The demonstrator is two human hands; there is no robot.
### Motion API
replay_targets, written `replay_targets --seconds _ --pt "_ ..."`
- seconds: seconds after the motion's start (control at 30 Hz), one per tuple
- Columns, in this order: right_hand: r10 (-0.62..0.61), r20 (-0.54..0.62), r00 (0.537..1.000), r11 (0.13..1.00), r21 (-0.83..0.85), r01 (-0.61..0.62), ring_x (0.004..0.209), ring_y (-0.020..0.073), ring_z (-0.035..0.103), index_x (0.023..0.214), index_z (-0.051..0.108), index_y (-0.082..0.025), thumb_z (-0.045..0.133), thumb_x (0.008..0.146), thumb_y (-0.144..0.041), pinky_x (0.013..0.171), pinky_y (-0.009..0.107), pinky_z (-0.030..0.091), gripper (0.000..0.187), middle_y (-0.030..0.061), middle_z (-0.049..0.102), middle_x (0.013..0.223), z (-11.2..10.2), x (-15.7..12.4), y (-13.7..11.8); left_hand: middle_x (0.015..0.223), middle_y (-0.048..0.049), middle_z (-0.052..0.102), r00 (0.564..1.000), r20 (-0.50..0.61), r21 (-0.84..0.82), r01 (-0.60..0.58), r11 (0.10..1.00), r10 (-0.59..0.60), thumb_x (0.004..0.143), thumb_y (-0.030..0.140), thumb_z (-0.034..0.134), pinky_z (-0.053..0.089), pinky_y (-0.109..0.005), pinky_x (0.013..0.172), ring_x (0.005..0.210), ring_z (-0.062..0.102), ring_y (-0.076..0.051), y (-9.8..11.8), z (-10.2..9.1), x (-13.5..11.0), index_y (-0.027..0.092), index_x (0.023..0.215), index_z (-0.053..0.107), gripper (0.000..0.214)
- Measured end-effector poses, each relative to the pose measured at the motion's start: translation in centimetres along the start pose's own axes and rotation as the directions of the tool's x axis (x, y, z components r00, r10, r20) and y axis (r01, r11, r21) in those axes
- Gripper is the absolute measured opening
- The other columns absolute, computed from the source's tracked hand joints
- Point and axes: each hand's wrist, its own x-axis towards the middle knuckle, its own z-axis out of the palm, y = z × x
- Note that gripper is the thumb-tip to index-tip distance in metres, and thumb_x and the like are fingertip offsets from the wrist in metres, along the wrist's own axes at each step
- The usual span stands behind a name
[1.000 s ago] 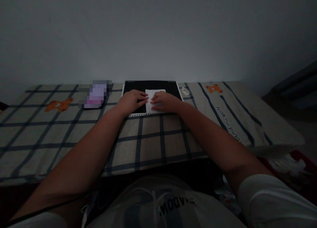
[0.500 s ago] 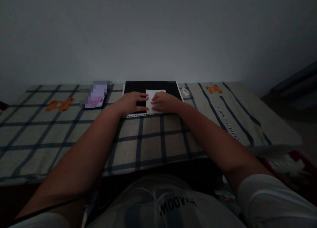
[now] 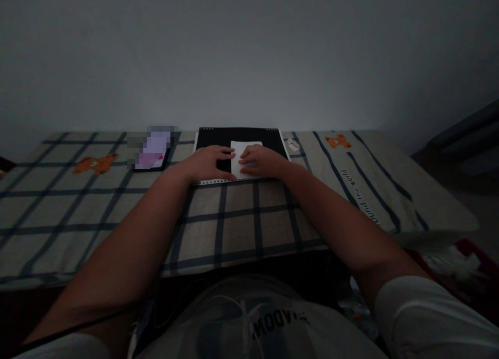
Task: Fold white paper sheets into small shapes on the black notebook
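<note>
A white folded sheet of paper (image 3: pixel 242 152) lies on a black board (image 3: pixel 237 136) at the far middle of the bed. My left hand (image 3: pixel 208 163) rests flat on the board, its fingertips touching the paper's left edge. My right hand (image 3: pixel 262 160) lies flat on the paper's right half and presses it down. Both hands have fingers stretched out and hold nothing.
The board sits on a checked sheet (image 3: pixel 234 218) with orange bear prints, against a plain wall. A phone (image 3: pixel 152 150) lies to the board's left and a small white object (image 3: pixel 292 144) to its right. The bed's edge drops off at the right.
Nothing has moved apart from a slight shift of the camera; both hands stay on the paper.
</note>
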Motion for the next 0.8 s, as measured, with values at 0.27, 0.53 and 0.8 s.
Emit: replay_targets --seconds 0.27,0.53,0.8 --pt "-0.017 -0.007 1.000 1.000 -0.007 0.017 0.108 0.0282 0.066 0.112 0.082 -0.014 0.071 0.093 -0.025 0.100 0.045 0.050 0.024 0.0158 0.075 0.117 0.1 0.0 0.1 0.150 -0.0090 0.066 0.993 -0.114 -0.063 -0.045 0.997 0.037 0.094 0.062 0.063 0.041 -0.044 0.120 0.140 0.059 -0.028 -0.5 0.5 0.4 0.023 0.135 0.074 0.058" --pt "-0.044 -0.015 0.999 0.999 0.014 0.044 0.107 0.0277 0.066 0.112 0.082 -0.014 0.071 0.093 -0.026 0.099 0.043 0.050 0.025 0.0151 0.075 0.115 0.2 0.0 0.4 0.134 -0.0046 0.076 0.972 -0.234 -0.016 0.029 0.999 -0.032 0.101 0.040 0.062 0.049 -0.044 0.111 0.126 0.068 -0.027 0.2 1.0 1.3 0.025 0.118 0.082 0.030" --pt "-0.050 -0.032 0.998 0.998 0.032 0.051 0.109 0.0284 0.066 0.114 0.081 -0.014 0.069 0.095 -0.030 0.100 0.045 0.049 0.027 0.0153 0.074 0.118 0.4 -0.1 0.7 0.131 -0.0061 0.077 0.969 -0.246 0.134 0.006 0.991 0.027 0.102 0.035 0.058 0.051 -0.043 0.104 0.122 0.070 -0.028 1.5 0.7 0.8 0.023 0.115 0.082 0.030"
